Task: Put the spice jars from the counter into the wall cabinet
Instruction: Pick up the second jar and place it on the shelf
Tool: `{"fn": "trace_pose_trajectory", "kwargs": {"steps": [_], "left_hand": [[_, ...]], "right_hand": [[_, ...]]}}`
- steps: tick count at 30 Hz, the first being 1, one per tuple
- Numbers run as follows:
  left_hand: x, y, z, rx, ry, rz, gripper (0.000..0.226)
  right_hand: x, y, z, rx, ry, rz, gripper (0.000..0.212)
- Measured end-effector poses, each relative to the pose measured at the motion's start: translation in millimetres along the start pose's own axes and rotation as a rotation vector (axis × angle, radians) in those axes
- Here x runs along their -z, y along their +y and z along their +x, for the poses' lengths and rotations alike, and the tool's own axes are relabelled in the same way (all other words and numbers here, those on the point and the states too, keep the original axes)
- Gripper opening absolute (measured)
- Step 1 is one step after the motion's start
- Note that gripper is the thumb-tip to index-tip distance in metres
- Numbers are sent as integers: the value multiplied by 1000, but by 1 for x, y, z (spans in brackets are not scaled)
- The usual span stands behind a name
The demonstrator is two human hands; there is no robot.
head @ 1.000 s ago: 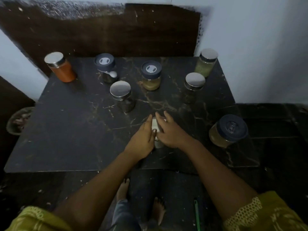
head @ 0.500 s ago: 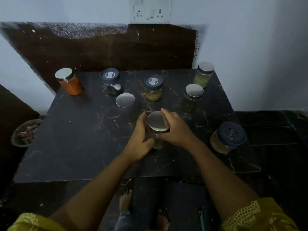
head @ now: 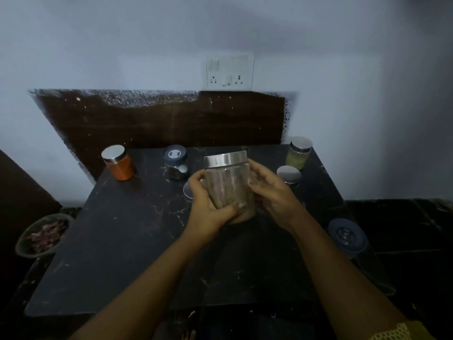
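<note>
A clear glass spice jar (head: 229, 182) with a steel lid is lifted above the dark marble counter (head: 127, 241). My left hand (head: 208, 204) grips its left side and base, my right hand (head: 269, 190) grips its right side. Other jars stand on the counter: an orange jar (head: 119, 163) at the back left, a dark-lidded jar (head: 176, 163) beside it, a green-filled jar (head: 299, 153) at the back right, a steel-lidded jar (head: 289, 175) in front of that, and a blue-lidded jar (head: 346, 238) at the right edge. No cabinet is in view.
A bowl with reddish scraps (head: 44, 235) sits low off the counter's left edge. A switch and socket plate (head: 229, 71) is on the pale wall above a dark backsplash (head: 159, 121). A steel lid (head: 187, 191) peeks out behind my left hand.
Both hands closed round the jar on the counter and raised it towards me. The view tilted up, bringing the wall and socket plate into sight.
</note>
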State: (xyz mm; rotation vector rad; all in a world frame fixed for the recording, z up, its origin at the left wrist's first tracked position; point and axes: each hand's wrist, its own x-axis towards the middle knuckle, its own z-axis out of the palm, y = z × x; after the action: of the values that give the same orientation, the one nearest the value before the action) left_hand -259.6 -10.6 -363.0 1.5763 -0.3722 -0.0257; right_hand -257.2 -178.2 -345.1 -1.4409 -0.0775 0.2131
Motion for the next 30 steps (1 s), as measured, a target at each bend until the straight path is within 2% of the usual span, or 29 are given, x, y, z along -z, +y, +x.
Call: {"fn": "trace_pose_trajectory", "kwargs": {"steps": [3,5,8,11,12,15,16,20,24,30], "left_hand": [[8,15,8,20,36,-129,84],[15,23,15,-10,66,-138,79],[25,31,26,-80,133,-121,56],[31,35,34,-132,172,-150,41],[33,38,36,-161,167,-120,43],[39,52,38,-184,134,-76,87],[42,54,41,-188,130,-84,93],[60,59,53,-204,130,-205,80],[75,67,64,-265,161,-196,65],[109,83,88,-350,180,-87,46]], "right_hand": [[-9,-2,2,-20,-148,90,65],[-19,-7,7,4,-183,160,71],[-29,-19,13,97,-120,145,83],[-41,-36,19,200,16,-6,92],[-47,-41,21,229,59,-54,95],[-61,-52,25,282,122,-150,103],[-63,-55,25,300,126,-158,101],[-71,-68,33,379,87,-102,73],[-82,-80,49,377,33,-108,78],[-99,-104,78,471,95,-142,80]]}}
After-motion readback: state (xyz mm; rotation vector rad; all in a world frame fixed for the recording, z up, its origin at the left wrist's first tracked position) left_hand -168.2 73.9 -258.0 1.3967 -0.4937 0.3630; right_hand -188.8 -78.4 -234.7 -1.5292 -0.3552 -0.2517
